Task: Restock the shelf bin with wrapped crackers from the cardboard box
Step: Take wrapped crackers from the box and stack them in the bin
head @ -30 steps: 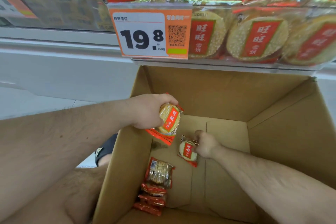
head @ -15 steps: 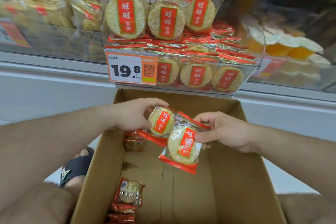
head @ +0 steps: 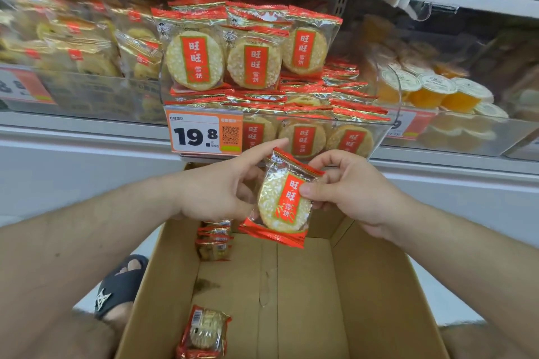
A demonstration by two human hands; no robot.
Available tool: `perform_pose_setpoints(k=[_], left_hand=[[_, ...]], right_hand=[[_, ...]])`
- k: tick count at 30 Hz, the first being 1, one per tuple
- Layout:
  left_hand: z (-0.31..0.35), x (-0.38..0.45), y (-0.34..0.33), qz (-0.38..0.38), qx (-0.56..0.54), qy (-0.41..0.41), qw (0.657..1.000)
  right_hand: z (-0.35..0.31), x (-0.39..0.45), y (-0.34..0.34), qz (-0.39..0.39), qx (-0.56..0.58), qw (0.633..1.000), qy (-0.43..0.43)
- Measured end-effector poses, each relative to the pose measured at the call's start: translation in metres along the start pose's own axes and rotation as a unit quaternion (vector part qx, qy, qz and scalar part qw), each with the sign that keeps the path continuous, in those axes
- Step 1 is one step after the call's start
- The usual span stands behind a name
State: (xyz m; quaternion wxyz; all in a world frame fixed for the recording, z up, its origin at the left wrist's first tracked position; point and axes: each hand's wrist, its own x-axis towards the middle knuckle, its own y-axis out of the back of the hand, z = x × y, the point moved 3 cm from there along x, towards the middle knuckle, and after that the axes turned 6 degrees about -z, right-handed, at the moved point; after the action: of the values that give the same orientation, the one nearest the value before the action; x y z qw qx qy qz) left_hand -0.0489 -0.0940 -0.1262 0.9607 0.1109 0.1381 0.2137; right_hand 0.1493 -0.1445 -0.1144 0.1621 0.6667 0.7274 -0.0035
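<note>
Head view: we pinch a wrapped cracker (head: 281,202) between left hand (head: 215,191) and right hand (head: 347,188), upright above the cardboard box (head: 376,285), label outward, probably to match the shelf bin (head: 382,128).

Fingers (head: 309,190) of both hands met on one wrapped cracker (head: 280,202), above the cardboard box (head: 379,285). Shelf bin (head: 376,137) stood behind the fingers; loose packets (head: 204,332) lay below, in the box.
</note>
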Motion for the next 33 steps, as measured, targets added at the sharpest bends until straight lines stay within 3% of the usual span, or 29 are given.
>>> perform_pose_setpoints(k=[6,10,15,21,25,27,29,33], left_hand=[[0.003,0.003,-0.001,0.036,-0.112,-0.004,0.993],[0.006,0.009,0.000,0.114,-0.083,0.000,0.990],[0.009,0.009,0.002,0.161,-0.100,-0.011,0.982],[0.026,0.008,-0.003,0.204,-0.137,-0.045,0.968],[0.032,0.008,-0.003,0.241,-0.126,-0.065,0.960],[0.038,0.004,0.000,0.291,-0.039,-0.086,0.952],[0.048,-0.001,0.006,0.368,0.103,-0.111,0.918],[0.058,-0.003,0.016,0.455,0.405,-0.133,0.782]], right_hand=[[-0.003,0.000,0.003,0.030,0.007,0.999,0.018],[-0.003,0.000,0.004,0.050,0.007,0.998,0.030],[-0.009,-0.002,0.014,0.100,0.014,0.995,0.021],[-0.019,-0.009,0.007,0.001,0.068,0.998,0.017],[-0.023,-0.007,0.009,-0.014,0.054,0.998,0.017],[-0.034,-0.006,0.020,0.005,0.055,0.998,0.030],[-0.058,-0.004,0.039,0.051,0.066,0.994,0.074],[-0.115,0.015,0.076,0.176,0.029,0.971,0.160]])
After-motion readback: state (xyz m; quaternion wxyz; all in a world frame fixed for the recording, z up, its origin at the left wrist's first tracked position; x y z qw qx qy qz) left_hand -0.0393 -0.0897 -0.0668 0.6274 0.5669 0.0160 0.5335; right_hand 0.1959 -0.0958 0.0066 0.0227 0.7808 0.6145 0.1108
